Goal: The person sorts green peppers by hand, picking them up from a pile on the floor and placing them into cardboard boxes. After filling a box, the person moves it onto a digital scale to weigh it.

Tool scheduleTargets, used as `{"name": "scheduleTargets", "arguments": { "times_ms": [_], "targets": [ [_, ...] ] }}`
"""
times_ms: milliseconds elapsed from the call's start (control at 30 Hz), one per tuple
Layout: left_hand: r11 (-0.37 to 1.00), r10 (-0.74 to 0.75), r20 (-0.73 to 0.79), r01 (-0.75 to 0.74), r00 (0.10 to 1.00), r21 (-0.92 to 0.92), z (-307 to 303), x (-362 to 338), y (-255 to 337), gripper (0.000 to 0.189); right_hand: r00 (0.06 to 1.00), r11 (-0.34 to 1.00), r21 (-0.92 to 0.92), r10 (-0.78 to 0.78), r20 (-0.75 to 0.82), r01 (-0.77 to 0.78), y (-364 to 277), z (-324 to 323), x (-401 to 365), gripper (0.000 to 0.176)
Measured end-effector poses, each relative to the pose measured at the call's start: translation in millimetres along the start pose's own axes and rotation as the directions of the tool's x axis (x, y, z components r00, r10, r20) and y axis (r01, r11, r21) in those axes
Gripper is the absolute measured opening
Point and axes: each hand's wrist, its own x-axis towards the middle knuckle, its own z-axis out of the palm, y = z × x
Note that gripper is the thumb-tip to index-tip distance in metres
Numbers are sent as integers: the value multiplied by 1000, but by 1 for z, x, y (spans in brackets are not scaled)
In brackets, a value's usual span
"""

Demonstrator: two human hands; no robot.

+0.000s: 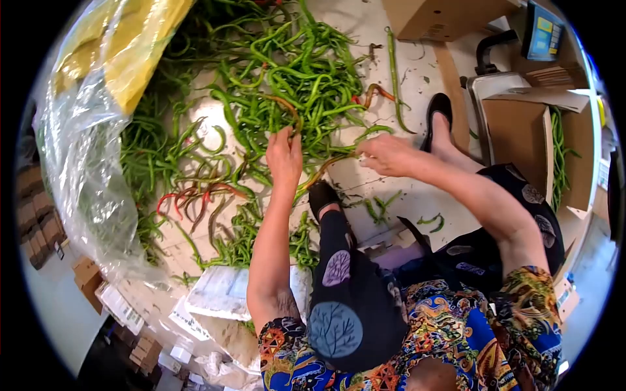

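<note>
A big heap of long green chili peppers lies on the pale floor in front of me. My left hand reaches to the near edge of the heap, its fingers closed at the lower end of a long brownish-orange chili pepper. To the right, my right hand pinches the end of another long brownish chili pepper, which slants down toward my shoe. Several red and dark chili peppers lie together left of my left hand.
A clear and yellow plastic sheet hangs along the left. At right stand a cardboard box holding green peppers and a scale with a blue display. Another carton is at the back. A white foam box sits near my left forearm.
</note>
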Motion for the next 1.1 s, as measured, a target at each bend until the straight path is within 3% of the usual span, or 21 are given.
{"name": "scheduleTargets", "arguments": {
  "times_ms": [67,100,133,167,233,333,367,433,500,567,633,800,900,933,1033,1100],
  "targets": [
    [994,47,-17,-45,999,99,34,9,-13,18,992,988,113,115,-52,-109,14,17,8,27],
    [991,-46,-21,48,999,124,44,13,-11,18,982,973,170,171,-77,-156,25,25,12,26],
    [978,-138,-28,141,990,152,51,17,-7,19,958,973,195,165,-233,-120,36,28,14,24],
    [955,-230,-34,232,973,184,56,20,-4,19,933,962,222,218,-286,-157,49,28,17,26],
    [987,-158,-20,157,987,-31,48,18,6,17,868,935,279,316,-384,-217,79,23,28,29],
    [968,-83,60,95,995,-231,13,6,35,14,693,942,258,333,-640,-214,116,21,51,38],
    [959,-105,61,117,993,-257,3,1,44,14,696,949,200,314,-646,-243,118,14,58,44],
    [939,-157,46,163,987,-304,-9,-7,59,14,725,981,141,191,-661,-130,129,13,77,38],
    [960,-37,-2,35,999,-278,-16,-15,78,16,764,993,-36,60,-642,-108,158,23,103,32],
    [926,36,15,-28,999,-376,-12,-18,90,19,838,995,23,94,-538,-97,163,11,104,28],
    [899,-12,6,13,1000,-438,-11,-14,101,23,784,990,-143,-92,-614,5,105,-18,76,22],
    [888,45,-2,-41,999,-457,-8,-3,121,37,706,851,-495,-458,-540,174,2,-59,28,22],
    [929,36,-48,-51,998,-365,-18,-6,121,37,769,763,-595,-532,-354,253,-38,-74,17,25],
    [943,19,-49,-34,999,-332,-24,-8,120,37,754,740,-606,-568,-331,291,-46,-75,14,29],
    [929,-94,-60,66,994,-363,-53,-12,118,28,607,755,-526,-642,-469,392,-63,-71,13,33],
    [941,-104,-186,37,977,-337,-74,-16,108,24,649,881,-298,-473,-595,368,-63,-68,13,31]
  ]
}}
